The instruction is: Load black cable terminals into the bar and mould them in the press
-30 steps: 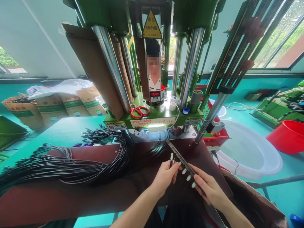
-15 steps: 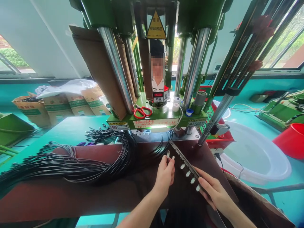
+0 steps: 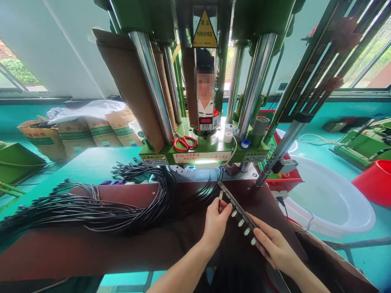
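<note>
My left hand (image 3: 216, 221) is closed, pinching a cable connector (image 3: 220, 196) with a bright metal tip that points up. Its thumb and fingertips reach the left edge of a long, narrow metal bar (image 3: 228, 196); whether they press on it I cannot tell. Several silvery connectors (image 3: 241, 223) stick out along that side of the bar. My right hand (image 3: 272, 240) grips the near end of the bar, thumb on top, holding it slanted above the brown table (image 3: 171, 252). Thin black cables (image 3: 208, 185) lie beyond the left hand.
A thick bundle of black cables (image 3: 122, 215) covers the table's left part. Ahead stands a green press (image 3: 207, 152) with steel columns, carrying red-handled scissors (image 3: 185, 143) and a blue-and-white tape roll (image 3: 245, 143). On the right are a white tub (image 3: 360, 215) and a red bucket (image 3: 377, 183).
My left hand has moved right, up to the bar's edge. Two connector tips showed in it before; one stands out of it now. My right hand and the bar have hardly moved.
</note>
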Motion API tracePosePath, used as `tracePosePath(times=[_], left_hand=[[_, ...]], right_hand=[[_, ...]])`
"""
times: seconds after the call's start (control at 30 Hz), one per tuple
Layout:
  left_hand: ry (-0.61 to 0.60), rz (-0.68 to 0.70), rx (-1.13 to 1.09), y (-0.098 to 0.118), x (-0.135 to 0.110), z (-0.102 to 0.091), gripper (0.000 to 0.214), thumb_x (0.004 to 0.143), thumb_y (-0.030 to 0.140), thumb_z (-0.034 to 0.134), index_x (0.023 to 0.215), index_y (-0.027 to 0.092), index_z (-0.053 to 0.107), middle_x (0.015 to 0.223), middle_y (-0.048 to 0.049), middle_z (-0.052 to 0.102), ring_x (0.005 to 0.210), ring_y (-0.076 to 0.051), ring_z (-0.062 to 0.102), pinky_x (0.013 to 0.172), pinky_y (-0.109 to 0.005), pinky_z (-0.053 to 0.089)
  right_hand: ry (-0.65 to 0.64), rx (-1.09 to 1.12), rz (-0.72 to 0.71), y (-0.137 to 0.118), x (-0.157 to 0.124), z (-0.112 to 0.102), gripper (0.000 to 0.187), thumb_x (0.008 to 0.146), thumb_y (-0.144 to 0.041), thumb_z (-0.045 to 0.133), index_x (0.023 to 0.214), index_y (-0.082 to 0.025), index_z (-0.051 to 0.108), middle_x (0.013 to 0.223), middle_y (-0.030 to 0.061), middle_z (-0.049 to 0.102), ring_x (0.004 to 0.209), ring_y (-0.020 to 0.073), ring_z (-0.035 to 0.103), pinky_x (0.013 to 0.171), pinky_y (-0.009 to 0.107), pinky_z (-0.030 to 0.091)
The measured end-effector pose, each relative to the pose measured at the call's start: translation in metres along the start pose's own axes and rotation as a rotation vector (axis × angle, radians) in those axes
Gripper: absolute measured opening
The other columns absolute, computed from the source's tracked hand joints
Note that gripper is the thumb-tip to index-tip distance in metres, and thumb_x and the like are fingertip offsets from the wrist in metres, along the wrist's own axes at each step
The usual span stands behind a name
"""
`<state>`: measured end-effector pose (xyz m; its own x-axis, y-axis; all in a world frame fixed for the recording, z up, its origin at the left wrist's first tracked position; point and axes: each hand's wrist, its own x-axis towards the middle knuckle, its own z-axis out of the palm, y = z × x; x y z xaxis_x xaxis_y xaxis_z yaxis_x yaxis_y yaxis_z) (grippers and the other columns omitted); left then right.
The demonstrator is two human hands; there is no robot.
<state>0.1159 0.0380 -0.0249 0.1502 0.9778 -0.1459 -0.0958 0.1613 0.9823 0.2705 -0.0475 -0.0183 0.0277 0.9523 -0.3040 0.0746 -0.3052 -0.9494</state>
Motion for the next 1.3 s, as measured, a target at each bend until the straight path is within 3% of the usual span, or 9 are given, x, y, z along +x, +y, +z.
tracePosePath(times=[0.2,0.37,0.53,1.13,1.3], left_hand=[[-0.043,0.034,0.004,0.008,0.005,-0.009,0.035,0.077,0.051,0.048,0.067,0.017,0.047,0.052,0.0070,0.037,0.044,-0.005,0.032,0.040,-0.017,0.026],[-0.167,-0.199,-0.095,0.011,0.003,-0.024,0.036,0.078,0.058,0.041,0.073,0.023,0.038,0.045,0.0125,0.021,0.036,-0.004,0.010,0.031,-0.016,0.009],[-0.312,-0.220,-0.029,0.013,0.000,-0.025,0.045,0.075,0.061,0.044,0.062,0.022,0.026,0.045,0.0120,0.022,0.035,-0.002,0.011,0.031,-0.015,0.009],[-0.377,-0.286,0.034,0.022,0.001,-0.028,0.045,0.073,0.062,0.046,0.061,0.022,0.029,0.043,0.0124,0.022,0.032,-0.002,0.014,0.030,-0.015,0.012],[-0.349,-0.301,0.042,0.016,0.001,-0.032,0.044,0.074,0.060,0.045,0.061,0.022,0.030,0.043,0.0125,0.022,0.031,-0.002,0.014,0.029,-0.015,0.012]], right_hand=[[-0.023,0.061,-0.013,0.001,0.000,-0.007,0.065,0.081,-0.055,0.049,0.132,-0.017,0.040,0.048,-0.0075,0.036,0.033,0.0028,0.025,0.025,0.011,0.024],[-0.060,0.082,0.008,0.000,0.001,-0.013,0.067,0.081,-0.055,0.048,0.133,-0.015,0.038,0.048,-0.0077,0.038,0.031,0.0024,0.026,0.026,0.012,0.023],[-0.052,0.063,-0.001,-0.003,-0.001,-0.008,0.066,0.081,-0.054,0.048,0.132,-0.014,0.039,0.047,-0.0081,0.036,0.030,0.0022,0.023,0.026,0.013,0.020],[-0.076,0.012,0.028,-0.007,-0.001,-0.009,0.065,0.082,-0.054,0.046,0.133,-0.014,0.039,0.048,-0.0081,0.036,0.032,0.0023,0.023,0.027,0.012,0.020],[-0.089,-0.115,0.008,-0.005,0.000,-0.006,0.069,0.082,-0.059,0.043,0.134,-0.015,0.037,0.049,-0.0078,0.032,0.035,0.0040,0.023,0.028,0.015,0.019]])
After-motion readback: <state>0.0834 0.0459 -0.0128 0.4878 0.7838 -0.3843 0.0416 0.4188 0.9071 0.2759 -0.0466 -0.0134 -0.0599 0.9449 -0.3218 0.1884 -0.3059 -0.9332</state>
